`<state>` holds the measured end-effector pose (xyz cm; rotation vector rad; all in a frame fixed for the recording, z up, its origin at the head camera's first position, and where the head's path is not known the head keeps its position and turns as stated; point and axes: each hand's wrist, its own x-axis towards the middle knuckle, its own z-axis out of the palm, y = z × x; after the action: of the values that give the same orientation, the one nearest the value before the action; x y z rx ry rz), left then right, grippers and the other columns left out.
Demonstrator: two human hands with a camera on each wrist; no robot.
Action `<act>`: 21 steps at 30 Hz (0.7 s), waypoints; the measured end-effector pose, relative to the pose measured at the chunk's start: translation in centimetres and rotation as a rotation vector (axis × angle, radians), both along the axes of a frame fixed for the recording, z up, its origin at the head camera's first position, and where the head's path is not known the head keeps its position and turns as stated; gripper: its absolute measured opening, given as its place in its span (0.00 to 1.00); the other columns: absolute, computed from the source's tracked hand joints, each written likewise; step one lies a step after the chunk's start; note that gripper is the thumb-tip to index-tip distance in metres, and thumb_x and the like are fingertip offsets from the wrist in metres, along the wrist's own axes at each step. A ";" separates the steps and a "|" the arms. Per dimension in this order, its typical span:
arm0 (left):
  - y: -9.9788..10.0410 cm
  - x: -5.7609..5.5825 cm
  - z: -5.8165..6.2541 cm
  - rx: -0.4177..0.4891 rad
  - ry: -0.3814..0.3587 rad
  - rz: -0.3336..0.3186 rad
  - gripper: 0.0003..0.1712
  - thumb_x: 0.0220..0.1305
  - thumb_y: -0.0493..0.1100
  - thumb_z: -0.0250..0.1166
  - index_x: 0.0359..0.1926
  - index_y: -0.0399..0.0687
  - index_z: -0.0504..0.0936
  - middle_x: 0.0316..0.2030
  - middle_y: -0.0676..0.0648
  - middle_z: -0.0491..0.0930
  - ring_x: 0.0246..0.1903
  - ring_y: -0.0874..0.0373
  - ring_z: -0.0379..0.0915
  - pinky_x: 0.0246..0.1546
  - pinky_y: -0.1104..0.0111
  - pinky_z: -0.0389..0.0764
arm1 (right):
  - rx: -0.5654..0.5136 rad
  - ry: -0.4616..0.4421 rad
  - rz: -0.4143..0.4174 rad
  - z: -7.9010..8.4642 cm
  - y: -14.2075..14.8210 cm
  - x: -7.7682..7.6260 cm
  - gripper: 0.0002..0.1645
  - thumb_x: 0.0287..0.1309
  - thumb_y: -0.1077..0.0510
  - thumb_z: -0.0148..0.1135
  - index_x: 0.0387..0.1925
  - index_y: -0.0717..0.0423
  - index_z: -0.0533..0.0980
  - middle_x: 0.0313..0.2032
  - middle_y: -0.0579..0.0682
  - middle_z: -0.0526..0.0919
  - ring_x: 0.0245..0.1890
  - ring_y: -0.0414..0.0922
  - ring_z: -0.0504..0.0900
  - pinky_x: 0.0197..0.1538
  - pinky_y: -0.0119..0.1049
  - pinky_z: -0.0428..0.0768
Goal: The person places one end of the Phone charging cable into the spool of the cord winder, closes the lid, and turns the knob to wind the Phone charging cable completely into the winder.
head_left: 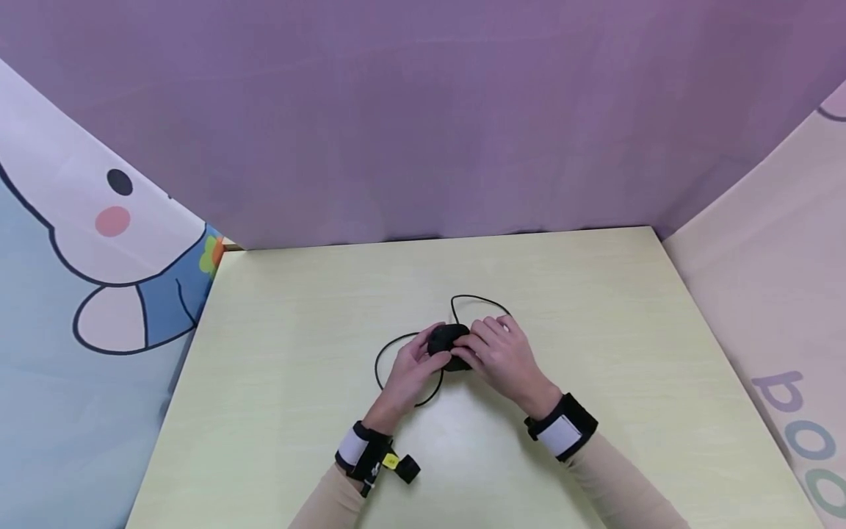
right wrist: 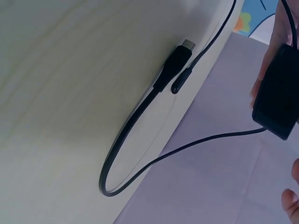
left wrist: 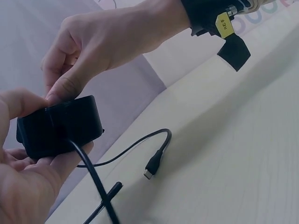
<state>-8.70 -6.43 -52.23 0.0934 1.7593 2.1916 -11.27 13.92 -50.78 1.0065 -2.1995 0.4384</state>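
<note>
A small black box (head_left: 443, 339) with thin black cable (left wrist: 96, 179) coming out of it is held above the table. My left hand (head_left: 405, 380) grips the box from the left, thumb on the near side. From the right, my right hand (head_left: 507, 361) pinches the box's edge, its thumb on the casing in the left wrist view. One cable end carries a USB-C plug (right wrist: 175, 63). Beside it in the right wrist view lies a slim black cable tip (right wrist: 181, 81). The box's face under my right fingers is hidden.
The pale wooden table (head_left: 317, 294) runs back to a purple cloth wall (head_left: 423, 125). Printed panels flank it, a cartoon panel (head_left: 112, 294) on the left. Cable loops spread to the left of and behind the box. Both wrists wear black bands; a small black block (head_left: 407, 469) juts from the left one.
</note>
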 end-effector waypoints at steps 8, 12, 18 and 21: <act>0.0 0.1 0.0 0.021 0.026 -0.007 0.38 0.73 0.35 0.61 0.78 0.35 0.58 0.72 0.34 0.68 0.67 0.50 0.72 0.61 0.71 0.78 | -0.062 -0.016 -0.018 0.0 -0.7 0.3 0.21 0.73 0.47 0.59 0.28 0.56 0.80 0.28 0.49 0.77 0.29 0.49 0.76 0.39 0.44 0.75; 0.2 0.2 0.1 0.019 0.040 0.007 0.38 0.72 0.34 0.62 0.78 0.34 0.58 0.72 0.34 0.68 0.66 0.52 0.73 0.60 0.72 0.78 | -0.102 -0.076 -0.018 -0.1 -1.0 0.5 0.21 0.73 0.48 0.59 0.25 0.55 0.77 0.26 0.48 0.75 0.28 0.49 0.76 0.39 0.44 0.75; 0.4 0.3 -0.1 0.031 0.051 0.027 0.37 0.72 0.33 0.61 0.77 0.33 0.59 0.72 0.33 0.68 0.64 0.54 0.74 0.61 0.72 0.77 | -0.155 -0.141 -0.042 -0.1 -1.3 0.8 0.16 0.63 0.52 0.67 0.23 0.55 0.77 0.24 0.47 0.74 0.27 0.49 0.77 0.38 0.44 0.73; 0.6 0.3 -0.1 0.024 0.054 0.041 0.37 0.71 0.33 0.61 0.77 0.33 0.60 0.72 0.33 0.67 0.65 0.54 0.73 0.61 0.73 0.77 | -0.181 -0.145 -0.056 -0.1 -1.5 1.0 0.14 0.58 0.55 0.70 0.22 0.55 0.77 0.23 0.47 0.74 0.25 0.49 0.76 0.36 0.44 0.71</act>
<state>-8.37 -5.87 -52.36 0.1251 1.7787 2.2597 -10.32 12.41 -50.92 0.8369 -2.2619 0.6896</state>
